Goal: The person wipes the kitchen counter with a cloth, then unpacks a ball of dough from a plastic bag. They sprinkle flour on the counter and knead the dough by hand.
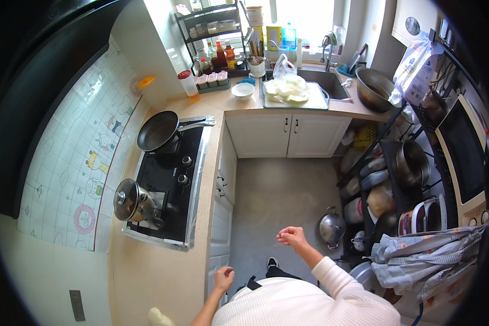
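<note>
My left hand (224, 279) is beside the counter edge at the lower middle, fingers loosely curled, with no object visible in it. My right hand (291, 236) hangs over the grey floor, fingertips close together; whether something small is between them cannot be told. A black gas hob (175, 175) is set into the counter on the left. On it stand a frying pan (159, 130) and a lidded pot (132, 201). Pale food in a plastic bag (287, 87) lies on a white cutting board (316, 98) by the sink (334, 83), with a white bowl (243, 91) to its left.
A pale lump (159, 317) lies on the counter (146, 281) at the bottom. A lidded metal pot (332, 228) sits on the floor by a black rack (387, 159) with pans and a microwave (462, 150). A large metal basin (375, 87) stands right of the sink. Cloths (424, 261) hang at right.
</note>
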The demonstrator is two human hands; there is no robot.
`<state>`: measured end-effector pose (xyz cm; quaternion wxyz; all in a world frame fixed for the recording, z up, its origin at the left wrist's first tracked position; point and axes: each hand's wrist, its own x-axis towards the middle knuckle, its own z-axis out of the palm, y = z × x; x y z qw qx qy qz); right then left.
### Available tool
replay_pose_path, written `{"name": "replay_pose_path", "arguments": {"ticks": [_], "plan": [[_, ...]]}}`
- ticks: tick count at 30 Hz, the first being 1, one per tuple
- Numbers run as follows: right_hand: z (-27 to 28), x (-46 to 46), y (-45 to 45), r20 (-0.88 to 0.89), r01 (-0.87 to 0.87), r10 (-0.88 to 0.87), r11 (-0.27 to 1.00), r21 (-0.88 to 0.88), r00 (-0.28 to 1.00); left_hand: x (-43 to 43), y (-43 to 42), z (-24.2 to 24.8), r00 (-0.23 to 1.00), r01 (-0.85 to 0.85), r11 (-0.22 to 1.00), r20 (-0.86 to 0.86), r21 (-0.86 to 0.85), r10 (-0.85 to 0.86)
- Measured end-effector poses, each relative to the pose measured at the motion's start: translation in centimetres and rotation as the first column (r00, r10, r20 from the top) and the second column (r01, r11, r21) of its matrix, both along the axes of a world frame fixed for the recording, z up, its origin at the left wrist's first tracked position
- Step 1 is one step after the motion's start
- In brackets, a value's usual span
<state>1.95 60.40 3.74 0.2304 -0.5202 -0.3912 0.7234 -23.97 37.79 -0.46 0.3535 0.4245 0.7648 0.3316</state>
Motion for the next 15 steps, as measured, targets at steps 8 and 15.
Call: {"name": "replay_pose_path", "arguments": {"ticks": [8, 15], "plan": [[1.2, -3.0, 6.6, 0.037, -0.086, 0.085, 0.996, 0.015, 0.996, -1.0, 6.2, -0.2, 0.991, -0.029, 0.997, 0.125, -0.072, 0.038], [4.9, -13.1, 19.9, -0.187, -0.203, 0.275, 0.923, 0.328, 0.943, -3.8, 17.1, 2.7, 0.973, -0.007, 0.996, 0.230, 0.088, -0.013]]}}
